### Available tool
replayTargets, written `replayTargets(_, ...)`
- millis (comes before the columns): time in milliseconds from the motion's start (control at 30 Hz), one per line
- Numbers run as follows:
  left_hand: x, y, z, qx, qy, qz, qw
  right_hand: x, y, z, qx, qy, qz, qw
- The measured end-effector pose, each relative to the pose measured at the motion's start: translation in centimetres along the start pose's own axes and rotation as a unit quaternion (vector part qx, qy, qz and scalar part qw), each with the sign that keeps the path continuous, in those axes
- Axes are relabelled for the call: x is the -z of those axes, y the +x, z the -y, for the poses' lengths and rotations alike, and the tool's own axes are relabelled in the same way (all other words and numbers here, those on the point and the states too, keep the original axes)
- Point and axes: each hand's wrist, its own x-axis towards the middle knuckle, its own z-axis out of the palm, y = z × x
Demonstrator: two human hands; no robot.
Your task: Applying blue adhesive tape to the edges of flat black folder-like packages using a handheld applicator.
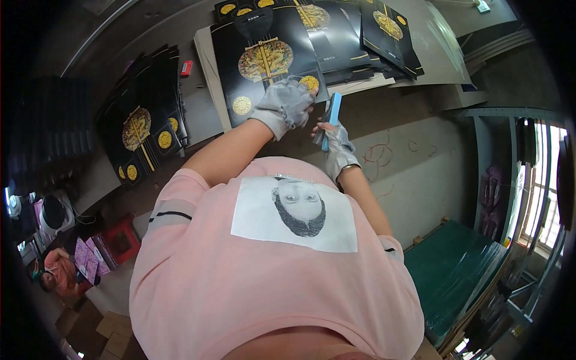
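My left hand (285, 107), in a grey glove with bare fingertips, is at the near right edge of a black printed cardboard sheet (264, 42). Its fingers are bent and closed at that edge, over a gold round print; the fingertips' hold is partly hidden. To the right, my right hand (340, 150), gloved likewise, grips a narrow light blue tool (336, 108) that looks like a stapler. The tool points away from me, just off the sheet's corner. The sheet carries a large gold ornate round motif and lies atop a stack.
More black printed sheets (387, 30) lie at the back right, and another pile (138, 120) stands at the left. A small red box (186, 68) sits beside that pile. At right are a metal rack (477, 150) and a green wrapped stack (456, 270). Another person (60, 273) is at far left.
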Motion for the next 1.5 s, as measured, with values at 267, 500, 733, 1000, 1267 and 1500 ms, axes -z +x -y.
replayTargets(267,-5.6,-2.2,2.4,-0.009,0.045,0.021,0.999,2.9,-0.9,-0.1,0.107,-0.366,-0.043,0.923)
replayTargets(500,-5.3,-2.6,2.6,-0.043,0.044,0.053,0.997,3.7,-1.1,-0.6,0.109,-0.435,-0.032,0.893)
replayTargets(733,-6.3,-3.0,3.2,-0.048,-0.001,-0.015,0.999,3.0,0.2,-0.2,0.108,-0.502,-0.039,0.857)
replayTargets(1000,-6.1,-2.3,2.6,0.016,-0.032,-0.062,0.997,2.4,0.1,1.3,0.164,-0.447,-0.013,0.879)
replayTargets(1267,-3.7,-1.3,1.4,0.058,-0.036,-0.067,0.995,2.5,0.1,1.5,0.225,-0.484,0.005,0.846)
replayTargets(1500,-4.7,-0.9,2.3,0.023,-0.005,-0.078,0.997,2.3,0.7,2.4,0.211,-0.530,0.022,0.821)
